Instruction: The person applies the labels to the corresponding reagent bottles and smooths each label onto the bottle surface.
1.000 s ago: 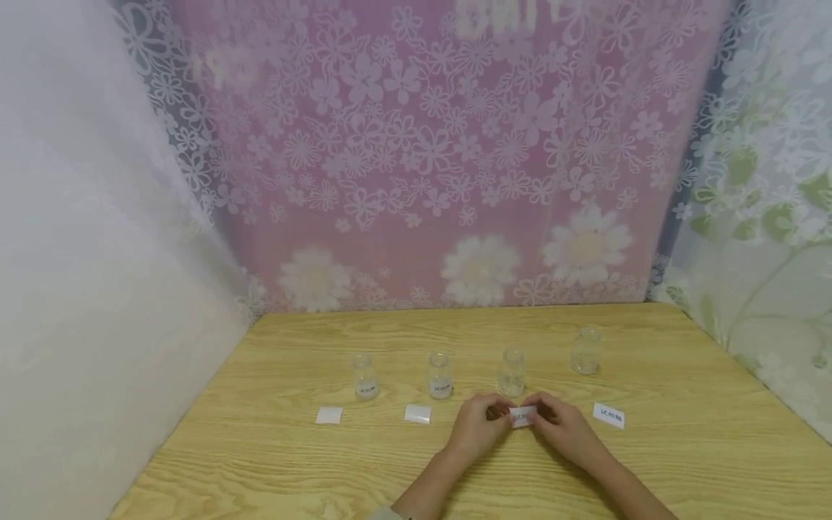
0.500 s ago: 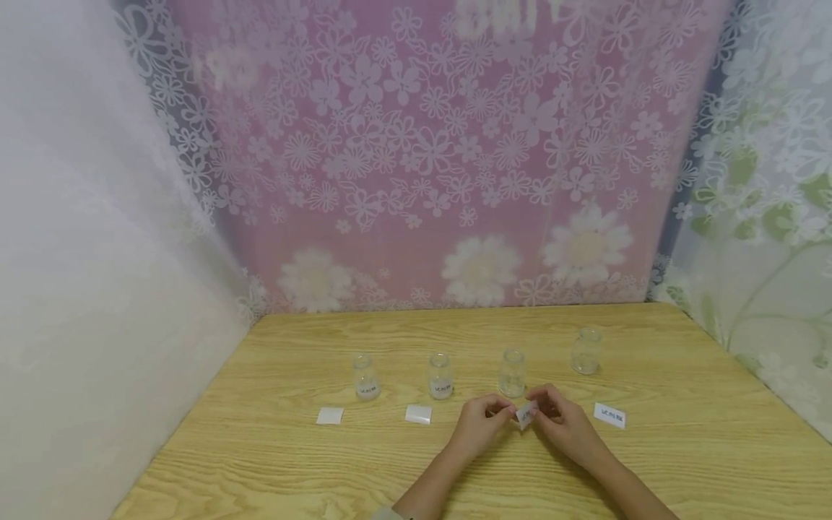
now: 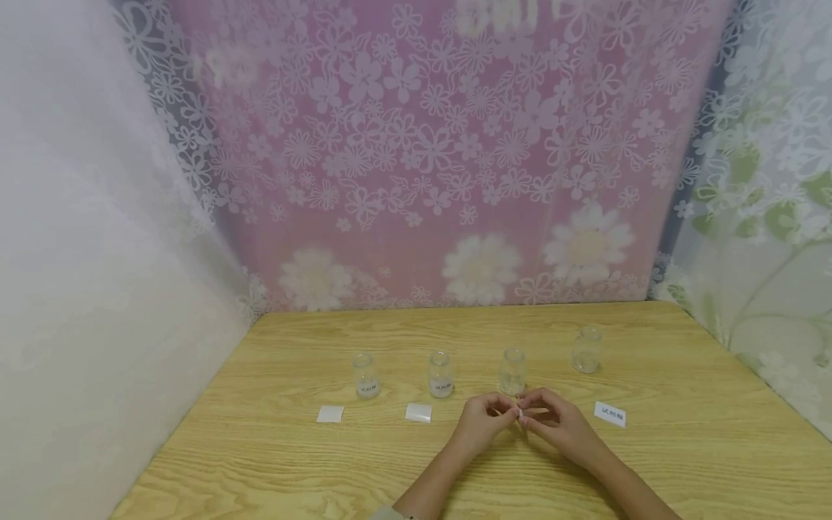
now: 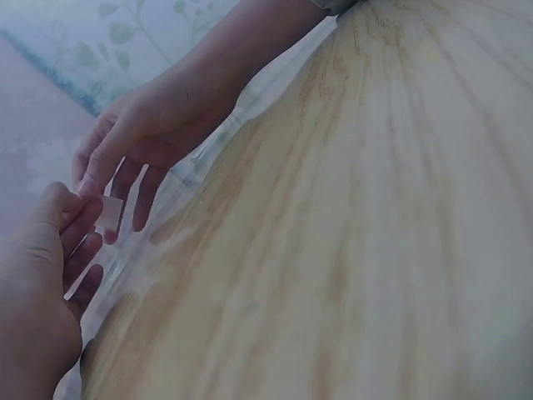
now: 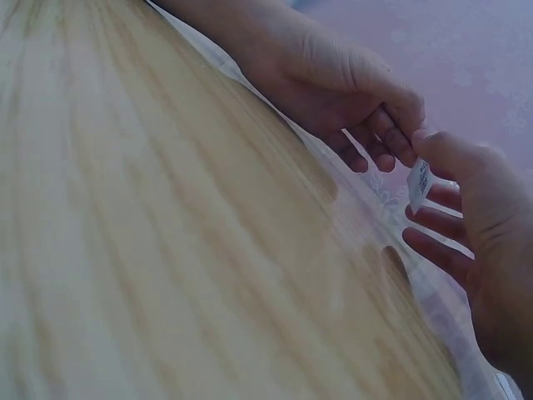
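A small white label (image 5: 419, 183) with dark printed characters is pinched at its edge between the thumb and fingers of my left hand (image 3: 482, 422) and my right hand (image 3: 560, 425). In the head view it stands nearly edge-on, so little of it shows. The fingertips of both hands meet there, just in front of a clear glass jar (image 3: 512, 372). To the right of my right hand lies another printed label (image 3: 610, 414). The left wrist view shows the blank side of the held label (image 4: 110, 214) between the hands.
Two glass jars with printed labels, one at the left (image 3: 367, 377) and one beside it (image 3: 440, 375), stand on the wooden table (image 3: 260, 462). Blank white pieces, one left (image 3: 330, 414) and one nearer the middle (image 3: 419, 412), lie before them. A bare jar (image 3: 587, 350) stands farther back right.
The label was face-up between both hands, then tilted, and now is turned nearly edge-on. Both hands' fingertips have come together around it. Jars and other labels have not moved.
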A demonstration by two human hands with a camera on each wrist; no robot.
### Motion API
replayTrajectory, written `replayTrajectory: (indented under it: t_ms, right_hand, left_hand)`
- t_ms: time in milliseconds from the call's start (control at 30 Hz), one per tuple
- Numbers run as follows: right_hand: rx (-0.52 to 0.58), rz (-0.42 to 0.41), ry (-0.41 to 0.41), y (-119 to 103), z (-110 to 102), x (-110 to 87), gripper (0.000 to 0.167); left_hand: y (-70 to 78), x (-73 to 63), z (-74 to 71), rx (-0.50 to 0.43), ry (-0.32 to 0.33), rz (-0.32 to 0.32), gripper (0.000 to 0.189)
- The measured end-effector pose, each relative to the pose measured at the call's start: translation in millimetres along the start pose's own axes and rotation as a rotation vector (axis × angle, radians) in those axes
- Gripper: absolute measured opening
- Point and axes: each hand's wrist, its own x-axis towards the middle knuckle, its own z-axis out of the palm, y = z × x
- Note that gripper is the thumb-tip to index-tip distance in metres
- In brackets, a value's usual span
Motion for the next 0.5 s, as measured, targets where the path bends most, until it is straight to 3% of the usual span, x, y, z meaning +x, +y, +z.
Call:
replayTrajectory:
  t_ms: [300, 500]
  right_hand:
    - [-0.052, -0.021, 0.035, -1.6, 0.1, 0.5, 0.014]
    - [0.029, -0.003, 0.044, -3.2, -1.5, 0.6, 0.016]
  left_hand:
    - [-1.0, -0.7, 0.0, 0.009, 0.008, 0.02, 0.006]
    - [2.4, -1.4, 0.7, -0.03, 0.038, 0.026, 0.004]
